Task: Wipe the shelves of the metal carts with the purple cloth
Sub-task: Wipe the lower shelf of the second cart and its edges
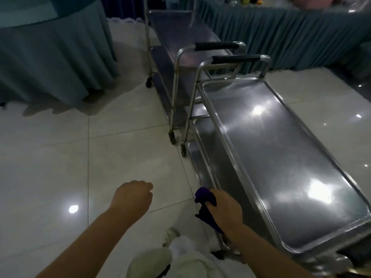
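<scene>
Two stainless-steel carts with black-sleeved push handles stand end to end on the glossy pale tiled floor: the nearer metal cart lies along your right side, and the farther metal cart sits beyond it against the teal pleated table skirt. Their handles nearly meet, a parking that probably lets you pass from one cart to the next without repositioning either. A round table draped in teal cloth occupies the upper left, well apart from both. On the nearer cart you see the rimmed top shelf, streaked with light glare, and beneath it the edge of a lower shelf projecting toward you on the left side; whether either has been wiped cannot be judged from the sheen. Your right hand grips the small bunched purple cloth, which bulges out at the finger side and trails a loose tail below the palm; hand and cloth sit low at the near left edge of the cart, about level with the lower shelf, so that shelf appears to be the surface in hand. Your left hand hangs free over the floor, fingers loosely curled and holding nothing, apart from cart and cloth
</scene>
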{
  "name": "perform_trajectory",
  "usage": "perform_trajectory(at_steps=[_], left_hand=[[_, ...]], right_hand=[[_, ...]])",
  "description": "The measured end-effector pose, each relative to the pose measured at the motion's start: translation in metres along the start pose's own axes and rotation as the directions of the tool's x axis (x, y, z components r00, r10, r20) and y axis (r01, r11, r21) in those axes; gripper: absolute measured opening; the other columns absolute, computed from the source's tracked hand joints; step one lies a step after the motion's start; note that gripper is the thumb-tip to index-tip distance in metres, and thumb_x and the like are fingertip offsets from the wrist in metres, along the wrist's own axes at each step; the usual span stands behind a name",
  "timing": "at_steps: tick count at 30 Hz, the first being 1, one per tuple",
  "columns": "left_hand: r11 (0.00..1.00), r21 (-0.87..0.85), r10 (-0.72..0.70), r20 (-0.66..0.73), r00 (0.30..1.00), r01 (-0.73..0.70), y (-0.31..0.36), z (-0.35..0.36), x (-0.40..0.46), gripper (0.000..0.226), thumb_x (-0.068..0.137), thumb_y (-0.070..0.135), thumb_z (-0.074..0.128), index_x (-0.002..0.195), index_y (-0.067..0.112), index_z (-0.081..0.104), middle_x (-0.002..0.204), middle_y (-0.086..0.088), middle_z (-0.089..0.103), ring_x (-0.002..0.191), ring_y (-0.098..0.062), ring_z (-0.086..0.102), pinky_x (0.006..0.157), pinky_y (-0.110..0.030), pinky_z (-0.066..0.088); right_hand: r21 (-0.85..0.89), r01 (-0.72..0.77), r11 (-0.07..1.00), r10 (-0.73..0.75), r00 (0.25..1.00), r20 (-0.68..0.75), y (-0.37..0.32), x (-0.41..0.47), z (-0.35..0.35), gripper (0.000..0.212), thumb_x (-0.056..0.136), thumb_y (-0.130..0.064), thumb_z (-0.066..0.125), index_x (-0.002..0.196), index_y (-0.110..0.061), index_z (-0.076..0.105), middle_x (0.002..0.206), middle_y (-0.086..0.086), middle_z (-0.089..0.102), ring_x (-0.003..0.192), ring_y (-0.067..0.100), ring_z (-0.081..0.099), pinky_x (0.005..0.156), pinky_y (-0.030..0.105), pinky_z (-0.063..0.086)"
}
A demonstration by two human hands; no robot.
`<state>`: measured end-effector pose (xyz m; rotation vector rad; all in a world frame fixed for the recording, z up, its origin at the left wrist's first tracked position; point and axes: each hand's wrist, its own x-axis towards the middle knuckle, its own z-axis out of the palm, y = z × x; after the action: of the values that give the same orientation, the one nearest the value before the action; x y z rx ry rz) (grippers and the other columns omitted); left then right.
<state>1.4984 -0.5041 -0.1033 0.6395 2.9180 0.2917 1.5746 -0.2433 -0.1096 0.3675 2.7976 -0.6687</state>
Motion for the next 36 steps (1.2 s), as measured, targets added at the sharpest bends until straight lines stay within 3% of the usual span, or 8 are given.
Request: perform_trajectory(at_steps=[4, 10, 14, 18, 22, 29, 33, 36], left_hand=[[0.981, 0.093, 0.168, -0.001, 0.986, -0.168, -0.006, -0.019, 0.071, 0.029, 0.038, 0.020, 0.091, 0.051, 0.026, 0.066, 0.045, 0.011, 0.053, 0.035, -0.007, 0.049, 0.034, -0.016, 0.037], [0.886, 0.073, 0.456, 0.057, 0.888, -0.459, -0.002, -0.010, 0.174, 0.012, 0.053, 0.021, 0.077, 0.051, 0.026, 0.066, 0.045, 0.010, 0.054, 0.036, -0.006, 0.049, 0.034, -0.014, 0.033], [0.781, 0.056, 0.609, 0.156, 0.778, -0.622, 0.005, 0.004, 0.242, 0.026, 0.055, 0.022, 0.082, 0.048, 0.025, 0.057, 0.045, 0.013, 0.040, 0.037, -0.004, 0.036, 0.035, -0.012, 0.015], [0.697, -0.055, 0.704, 0.240, 0.669, -0.714, 0.009, 0.022, 0.290, 0.019, 0.083, 0.018, 0.051, 0.075, 0.016, 0.069, 0.069, 0.002, 0.064, 0.061, -0.017, 0.061, 0.052, -0.025, 0.048], [0.570, -0.084, 0.781, 0.363, 0.507, -0.818, 0.014, 0.042, 0.320, 0.019, 0.095, 0.019, 0.042, 0.097, 0.018, 0.061, 0.094, -0.001, 0.063, 0.085, -0.020, 0.059, 0.071, -0.026, 0.045], [0.371, 0.004, 0.775, 0.549, 0.313, -0.928, 0.042, 0.126, 0.344, 0.022, 0.094, 0.021, 0.046, 0.110, 0.020, 0.061, 0.101, 0.001, 0.063, 0.086, -0.015, 0.058, 0.074, -0.026, 0.045], [0.314, -0.056, 0.810, 0.536, 0.237, -0.948, 0.082, 0.193, 0.346, 0.017, 0.064, 0.022, 0.081, 0.075, 0.020, 0.069, 0.068, 0.001, 0.064, 0.058, -0.014, 0.061, 0.054, -0.019, 0.050], [0.302, -0.045, 0.841, 0.484, 0.244, -0.952, 0.106, 0.258, 0.343, 0.020, 0.090, 0.023, 0.054, 0.105, 0.016, 0.064, 0.101, -0.004, 0.064, 0.091, -0.021, 0.062, 0.077, -0.028, 0.050]], right_hand=[[0.065, -0.058, 0.996, 0.061, 0.997, -0.052, -0.010, 0.032, -0.013, 0.018, 0.092, -0.028, 0.060, 0.109, -0.025, 0.066, 0.098, -0.013, 0.060, 0.089, 0.006, 0.057, 0.074, 0.018, 0.042], [0.050, -0.303, 0.952, 0.306, 0.950, -0.062, -0.010, 0.066, -0.007, 0.036, 0.096, -0.033, 0.054, 0.132, -0.027, 0.053, 0.123, -0.007, 0.058, 0.109, 0.009, 0.055, 0.089, 0.019, 0.040], [0.148, -0.493, 0.857, 0.506, 0.860, -0.068, -0.018, 0.079, 0.005, 0.036, 0.096, -0.030, 0.056, 0.131, -0.024, 0.054, 0.125, -0.003, 0.059, 0.111, 0.013, 0.055, 0.085, 0.018, 0.039], [0.318, -0.667, 0.674, 0.731, 0.665, -0.157, -0.039, 0.086, 0.027, 0.031, 0.090, -0.020, 0.065, 0.121, -0.024, 0.063, 0.110, -0.001, 0.066, 0.093, 0.013, 0.061, 0.072, 0.014, 0.040], [0.613, -0.670, 0.419, 0.897, 0.412, -0.162, -0.038, 0.094, 0.060, 0.023, 0.089, -0.008, 0.060, 0.095, -0.030, 0.059, 0.081, -0.010, 0.059, 0.074, 0.008, 0.059, 0.054, 0.012, 0.035], [0.836, -0.540, -0.096, 0.992, -0.116, 0.039, 0.021, 0.093, 0.128, 0.023, 0.098, -0.012, 0.046, 0.117, -0.006, 0.057, 0.105, 0.017, 0.064, 0.081, 0.024, 0.056, 0.067, 0.031, 0.041], [0.826, -0.552, -0.116, 0.971, -0.240, -0.023, 0.079, 0.085, 0.167, 0.019, 0.098, -0.014, 0.049, 0.113, -0.006, 0.059, 0.106, 0.019, 0.063, 0.093, 0.032, 0.059, 0.075, 0.027, 0.039], [0.768, -0.641, -0.001, 0.941, -0.261, -0.217, 0.122, 0.094, 0.207, 0.005, 0.094, -0.011, 0.055, 0.092, -0.010, 0.059, 0.101, 0.013, 0.064, 0.084, 0.024, 0.059, 0.069, 0.027, 0.046]])
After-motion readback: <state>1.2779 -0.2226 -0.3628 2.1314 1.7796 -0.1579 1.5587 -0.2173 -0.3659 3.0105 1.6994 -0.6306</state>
